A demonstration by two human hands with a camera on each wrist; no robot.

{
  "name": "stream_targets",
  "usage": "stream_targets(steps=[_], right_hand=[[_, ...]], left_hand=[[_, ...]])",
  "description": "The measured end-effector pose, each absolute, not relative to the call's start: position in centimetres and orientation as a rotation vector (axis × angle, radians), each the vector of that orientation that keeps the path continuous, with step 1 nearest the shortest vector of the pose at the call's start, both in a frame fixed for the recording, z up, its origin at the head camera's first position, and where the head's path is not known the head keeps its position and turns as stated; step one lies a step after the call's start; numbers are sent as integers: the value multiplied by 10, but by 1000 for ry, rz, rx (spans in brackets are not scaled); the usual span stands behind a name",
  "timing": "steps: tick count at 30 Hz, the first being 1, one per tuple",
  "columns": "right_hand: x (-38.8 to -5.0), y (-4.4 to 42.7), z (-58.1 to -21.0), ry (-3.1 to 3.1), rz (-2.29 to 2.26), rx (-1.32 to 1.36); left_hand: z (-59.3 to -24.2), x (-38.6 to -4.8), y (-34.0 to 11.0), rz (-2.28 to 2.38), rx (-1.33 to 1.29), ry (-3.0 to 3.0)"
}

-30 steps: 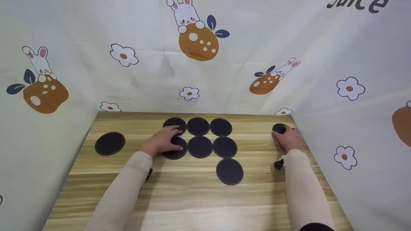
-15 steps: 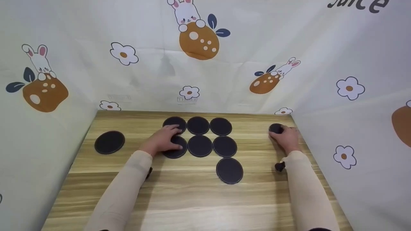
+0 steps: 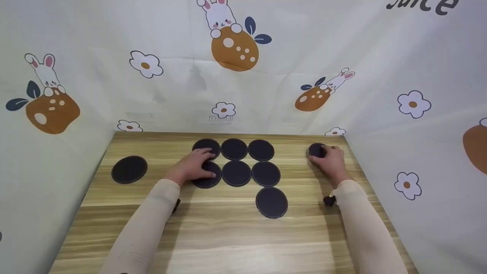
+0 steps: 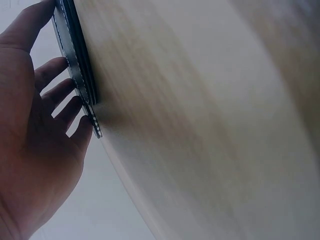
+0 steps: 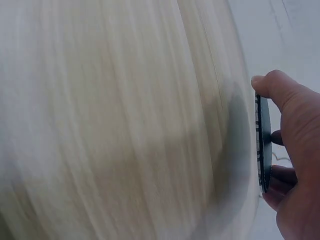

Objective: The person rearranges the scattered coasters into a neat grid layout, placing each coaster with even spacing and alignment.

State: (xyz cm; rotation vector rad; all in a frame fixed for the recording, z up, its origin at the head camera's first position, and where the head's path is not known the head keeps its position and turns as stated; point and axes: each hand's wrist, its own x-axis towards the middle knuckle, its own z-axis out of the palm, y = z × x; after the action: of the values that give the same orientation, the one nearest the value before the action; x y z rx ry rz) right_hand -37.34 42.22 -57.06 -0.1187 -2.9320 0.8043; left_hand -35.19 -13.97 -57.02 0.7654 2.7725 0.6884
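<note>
Round black coasters with stitched edges lie flat in two touching rows. My left hand [image 3: 193, 165] rests on the two leftmost, fingertips on the back-left coaster [image 3: 206, 145] and thumb on the front-left coaster [image 3: 206, 179]. In the left wrist view, the left hand [image 4: 47, 135] has its fingers lightly bent against the coasters' faces. My right hand [image 3: 332, 161] pinches another coaster [image 3: 316, 150] by its rim near the right back corner. The right wrist view has this held coaster [image 5: 263, 145] edge-on between thumb and fingers, its shadow on the wood apart from it.
One coaster [image 3: 271, 202] lies before the right end of the front row. Another coaster [image 3: 129, 169] sits alone at the left. Patterned sheets [image 3: 182, 91] stand along the back and both sides of the wooden table [image 3: 236, 243].
My right hand has moved left with the pinched coaster, toward the rows. The left hand and the lying coasters have stayed in place.
</note>
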Motion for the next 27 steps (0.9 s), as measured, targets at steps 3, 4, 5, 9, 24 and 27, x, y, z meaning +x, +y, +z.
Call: stream_targets(steps=[3,4,5,9,24,27], right_hand=[[-371,414,-570,-2944,806,-99],[-371,411,-569,-2949,807,-89],[-370,408,-568,-2953,813,-79],[-366,395,-564,-2954,826,-12],[-348,347,-555,-2934,862,228],[-343,337,-553,-2922,888,274]], left_hand=[[-571,-353,-139,684,763,2769],[-571,-353,-139,685,758,2767],[-571,-353,-139,686,753,2766],[-572,-353,-139,697,751,2769],[-573,-354,-139,683,739,2771],[-571,-353,-139,687,748,2775]])
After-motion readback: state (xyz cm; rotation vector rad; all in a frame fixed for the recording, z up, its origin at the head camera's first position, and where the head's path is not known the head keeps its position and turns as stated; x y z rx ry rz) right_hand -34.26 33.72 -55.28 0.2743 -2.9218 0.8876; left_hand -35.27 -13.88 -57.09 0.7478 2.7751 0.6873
